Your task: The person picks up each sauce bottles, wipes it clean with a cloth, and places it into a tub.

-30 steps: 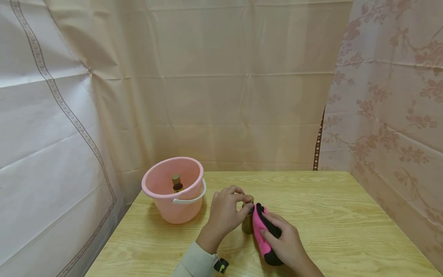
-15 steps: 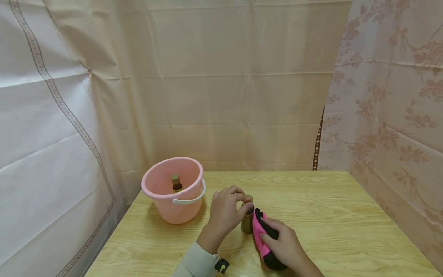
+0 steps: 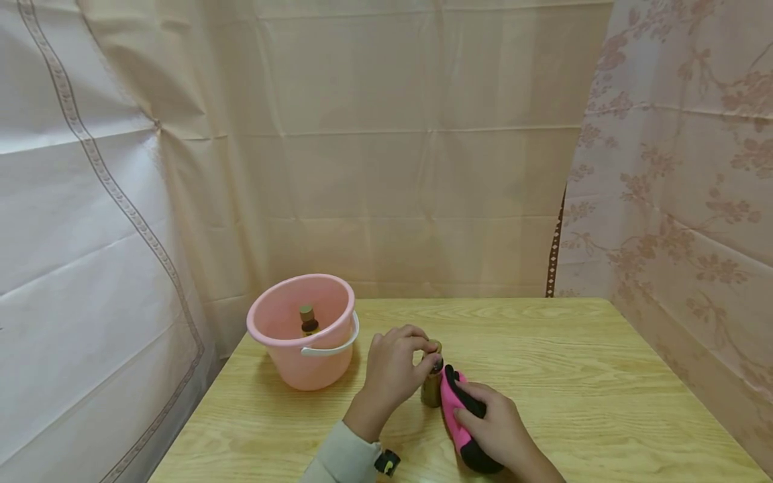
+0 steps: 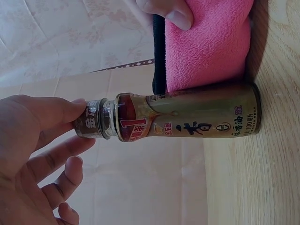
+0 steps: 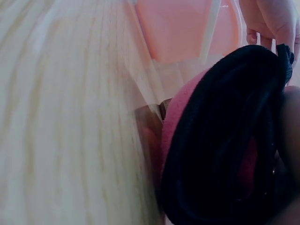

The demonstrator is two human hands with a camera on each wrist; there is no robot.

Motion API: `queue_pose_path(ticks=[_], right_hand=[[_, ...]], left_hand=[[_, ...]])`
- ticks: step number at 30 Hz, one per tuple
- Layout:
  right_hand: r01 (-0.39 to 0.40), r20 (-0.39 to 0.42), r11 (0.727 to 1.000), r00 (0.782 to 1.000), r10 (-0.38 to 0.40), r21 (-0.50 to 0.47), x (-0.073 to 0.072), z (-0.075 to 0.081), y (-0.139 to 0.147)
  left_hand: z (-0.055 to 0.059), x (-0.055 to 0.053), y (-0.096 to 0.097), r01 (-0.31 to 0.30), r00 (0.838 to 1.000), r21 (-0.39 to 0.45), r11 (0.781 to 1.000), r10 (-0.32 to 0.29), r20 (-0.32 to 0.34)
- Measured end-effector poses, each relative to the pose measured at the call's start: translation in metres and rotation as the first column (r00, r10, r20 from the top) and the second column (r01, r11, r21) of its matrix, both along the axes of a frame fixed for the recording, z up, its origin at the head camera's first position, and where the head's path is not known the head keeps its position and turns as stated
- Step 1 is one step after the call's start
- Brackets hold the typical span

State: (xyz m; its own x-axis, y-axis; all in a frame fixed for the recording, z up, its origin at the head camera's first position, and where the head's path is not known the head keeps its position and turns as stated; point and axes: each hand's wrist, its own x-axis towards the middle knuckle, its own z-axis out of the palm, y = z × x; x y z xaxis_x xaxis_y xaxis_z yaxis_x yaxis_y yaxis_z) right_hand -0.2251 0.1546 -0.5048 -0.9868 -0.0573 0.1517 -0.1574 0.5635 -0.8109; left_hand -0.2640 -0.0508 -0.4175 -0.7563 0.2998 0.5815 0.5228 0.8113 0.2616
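Note:
A small sesame oil bottle with a gold label stands upright on the table. My left hand pinches its brown cap between thumb and index finger, the other fingers loosely bent. Just to the right, my right hand grips a folded pink cloth with black edging. In the left wrist view the fuzzy pink side lies against the bottle's body. The right wrist view shows the dark folds of the cloth close up, hiding most of the bottle.
A pink bucket with a white handle stands left on the wooden table. Inside it is another brown-capped bottle. Light curtains hang behind and at both sides.
The right hand has slid the cloth slightly down along the bottle, toward the near side of the table. The left hand stays on the cap, and the bottle has not moved.

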Motion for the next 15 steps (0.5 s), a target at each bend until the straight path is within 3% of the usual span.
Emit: queue_pose_path(ticks=[15], right_hand=[[0.053,-0.079,0.998,0.995,-0.057,-0.044,0.0033,0.0053,-0.0037]], left_hand=[[-0.0008,-0.0004,-0.0032,0.009,1.0,-0.023,1.0,-0.009,-0.002]])
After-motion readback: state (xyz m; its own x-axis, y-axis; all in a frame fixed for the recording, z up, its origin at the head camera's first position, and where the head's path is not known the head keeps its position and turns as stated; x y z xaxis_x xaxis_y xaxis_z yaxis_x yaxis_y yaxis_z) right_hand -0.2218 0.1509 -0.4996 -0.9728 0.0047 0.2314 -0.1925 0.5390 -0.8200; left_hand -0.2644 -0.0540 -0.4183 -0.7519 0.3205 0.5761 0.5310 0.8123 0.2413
